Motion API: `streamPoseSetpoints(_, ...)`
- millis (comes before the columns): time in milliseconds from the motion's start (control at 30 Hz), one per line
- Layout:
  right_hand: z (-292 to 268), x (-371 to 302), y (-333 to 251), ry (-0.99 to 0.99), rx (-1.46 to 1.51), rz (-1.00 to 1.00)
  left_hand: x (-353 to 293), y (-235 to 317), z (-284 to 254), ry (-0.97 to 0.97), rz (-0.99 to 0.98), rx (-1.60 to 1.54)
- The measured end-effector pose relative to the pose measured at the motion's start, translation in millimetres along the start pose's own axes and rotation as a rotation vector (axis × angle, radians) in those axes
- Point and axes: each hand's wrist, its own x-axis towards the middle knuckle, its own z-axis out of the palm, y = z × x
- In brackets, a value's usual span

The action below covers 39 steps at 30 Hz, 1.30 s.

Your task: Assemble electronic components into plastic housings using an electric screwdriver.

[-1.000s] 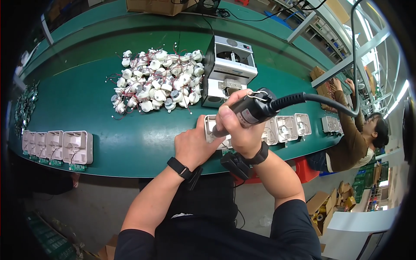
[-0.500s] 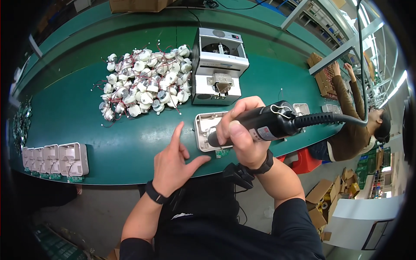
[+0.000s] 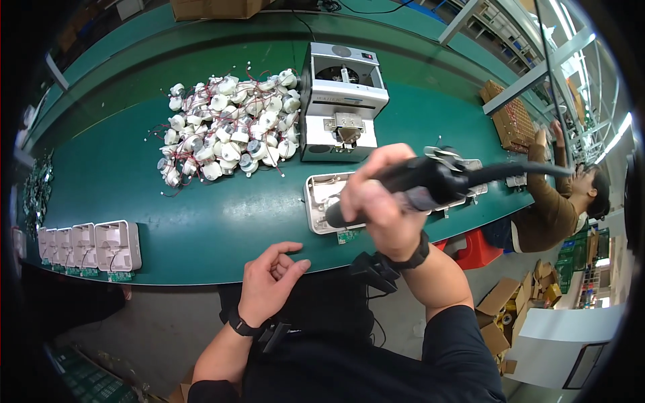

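My right hand is wrapped round a black corded electric screwdriver, its nose pointing down and to the left. Under that nose lies an off-white plastic housing, open side up and partly covered by the tool and hand. The screwdriver's tip and the exact spot it meets are hidden. A small green circuit board pokes out at the housing's near edge. By the table's front edge, my left hand holds nothing; its thumb and forefinger are apart and the other fingers curl loosely.
A heap of white motors with red wires lies beyond my left hand. Beside it stands a grey box-shaped screw feeder. More housings line the table's left end. At right, a co-worker sits near a brown carton.
My left hand has drawn back from the housing toward the table's front edge, its fingers curling more. The screwdriver has tilted and shifted slightly in blur. The co-worker's hands have moved.
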Motion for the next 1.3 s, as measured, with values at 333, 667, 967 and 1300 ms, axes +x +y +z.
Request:
streamPoseSetpoints(333,-2,-25,-51,-0.077,0.237,-0.043,21,25,15,-0.165,-0.214,-0.678)
streamPoseSetpoints(667,9,-43,-65,0.058,0.137,-0.209,19,19,13,-0.141,-0.408,-0.977)
streamPoseSetpoints(967,4,-42,-82,-0.021,0.197,-0.162,10,36,14,-0.19,-0.351,-0.899)
streamPoseSetpoints(1300,7,-35,-95,0.028,0.216,-0.011,7,41,9,-0.323,-0.363,-0.904)
